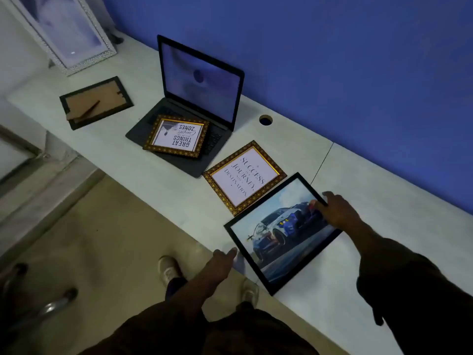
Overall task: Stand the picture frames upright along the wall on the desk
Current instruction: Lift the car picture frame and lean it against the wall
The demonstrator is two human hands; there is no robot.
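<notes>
- Fingers of the right hand (337,211) curled over the far right edge of the car picture frame (281,231), thumb on the glass, gripping that edge at centre right of the picture.
- Fingers of the left hand (222,260) were stretched out loosely and open, holding nothing, their tips just beside the frame's left edge near the desk's front rim.
- The car picture frame had a thin black border around a photo of a white and blue rally car; it lay at lower centre on the desk (384,190), turned diagonally. Whether its gripped edge was lifted off the desk I could not tell.
- Just above it lay a gold-patterned frame reading "SUCCESS IS A JOURNEY" (244,178), flat, its near corner touching or overlapping the car frame's top edge.
- A second gold frame reading "GREAT THINGS" (176,136) rested on the keyboard of an open laptop (199,93) at upper centre.
- A black frame (96,102) lay face down at upper left, cardboard back and stand showing.
- A silver-edged frame (66,32) stood leaning in the upper left corner.
- The blue wall (332,60) ran behind the desk, with a round cable hole (265,120) between laptop and wall.
</notes>
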